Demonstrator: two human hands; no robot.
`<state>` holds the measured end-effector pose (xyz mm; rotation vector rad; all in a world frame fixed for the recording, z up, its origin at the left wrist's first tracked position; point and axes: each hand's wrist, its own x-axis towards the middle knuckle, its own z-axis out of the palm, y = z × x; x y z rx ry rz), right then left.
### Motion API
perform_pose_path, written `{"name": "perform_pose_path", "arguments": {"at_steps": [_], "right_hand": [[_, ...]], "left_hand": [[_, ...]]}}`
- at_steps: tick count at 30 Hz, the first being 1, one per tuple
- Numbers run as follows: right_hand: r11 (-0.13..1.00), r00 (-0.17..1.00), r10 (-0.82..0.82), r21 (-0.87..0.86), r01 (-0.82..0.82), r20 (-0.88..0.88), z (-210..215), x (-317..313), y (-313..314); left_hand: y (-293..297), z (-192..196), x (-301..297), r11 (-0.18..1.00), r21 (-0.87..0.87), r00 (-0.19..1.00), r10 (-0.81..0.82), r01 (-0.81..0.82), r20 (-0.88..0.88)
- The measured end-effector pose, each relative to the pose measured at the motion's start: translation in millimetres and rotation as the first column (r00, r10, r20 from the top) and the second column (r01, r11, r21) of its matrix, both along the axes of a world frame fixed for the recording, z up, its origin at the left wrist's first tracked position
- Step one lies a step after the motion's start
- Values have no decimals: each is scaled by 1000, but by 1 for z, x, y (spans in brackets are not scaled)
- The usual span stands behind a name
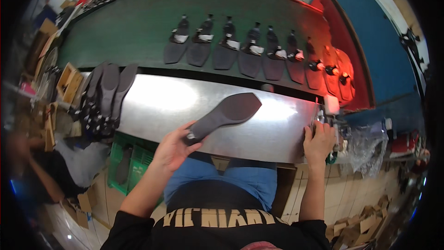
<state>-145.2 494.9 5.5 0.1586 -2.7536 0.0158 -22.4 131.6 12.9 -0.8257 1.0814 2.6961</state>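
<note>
My left hand point(173, 148) grips a dark square-toed sandal point(233, 109) by its heel end. The sandal is held over the metal worktop point(162, 97), its toe pointing to the far right and its smooth sole facing up. Its straps are hidden beneath. My right hand point(320, 143) is at the worktop's right end, with fingers curled around or against a thin metallic item among small tools. What exactly it holds is too small to tell.
Several dark sandals point(226, 55) line the green conveyor belt point(138, 14), leading into a red-lit opening point(342, 65). More sandals point(108, 88) are piled on the left. A green crate point(134, 171) stands below. Clear plastic bags point(367, 146) lie right. Another person's arm point(44, 176) shows left.
</note>
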Motion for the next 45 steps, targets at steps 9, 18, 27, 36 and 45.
{"name": "perform_pose_path", "arguments": {"at_steps": [9,18,27,36,45], "right_hand": [[792,916,400,-510,-335,19,2,26,-58],[-6,589,789,-956,292,175,31,93,-119],[24,476,858,-941,337,192,49,111,-139],[86,598,800,-995,-49,40,24,96,-156],[-87,392,910,-859,504,138,46,80,-145]], "left_hand": [[31,-8,-18,968,230,983,65,-104,171],[47,13,-19,902,363,963,164,-234,213],[45,13,-17,923,334,970,127,-192,207],[47,36,-10,926,333,977,127,-180,174],[41,46,-10,989,8,988,147,-147,-52]]}}
